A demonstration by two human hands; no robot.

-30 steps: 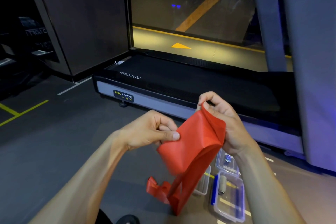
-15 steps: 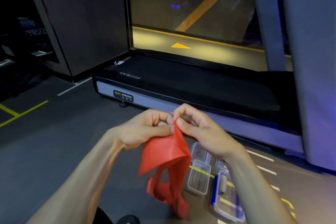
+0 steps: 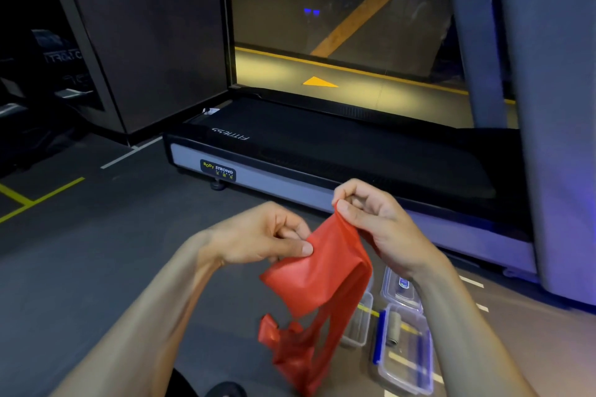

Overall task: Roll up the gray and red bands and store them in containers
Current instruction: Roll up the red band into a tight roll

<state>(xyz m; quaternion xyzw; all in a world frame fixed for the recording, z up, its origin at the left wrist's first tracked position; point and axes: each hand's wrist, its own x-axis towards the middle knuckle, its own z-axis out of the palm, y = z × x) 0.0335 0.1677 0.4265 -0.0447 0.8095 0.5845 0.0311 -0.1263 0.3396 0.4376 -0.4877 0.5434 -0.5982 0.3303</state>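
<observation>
A red band (image 3: 325,274) hangs between my hands, its lower end crumpled near the floor. My left hand (image 3: 264,235) pinches its upper left edge between thumb and fingers. My right hand (image 3: 374,219) pinches the upper right corner a little higher. On the floor under my right forearm lie clear containers: one with blue latches (image 3: 406,348) holding a rolled gray band (image 3: 394,329), an open one (image 3: 359,322) partly behind the red band, and a lid (image 3: 401,287) with a blue sticker.
A black treadmill (image 3: 322,155) with a silver side rail lies across the floor just beyond my hands. A grey pillar (image 3: 554,106) stands at the right. Yellow and white lines mark the dark floor (image 3: 80,251). A dark shoe (image 3: 225,390) shows at the bottom edge.
My hands came together at the band's top, then moved apart again, my right hand going up and right, spreading the red band's top edge.
</observation>
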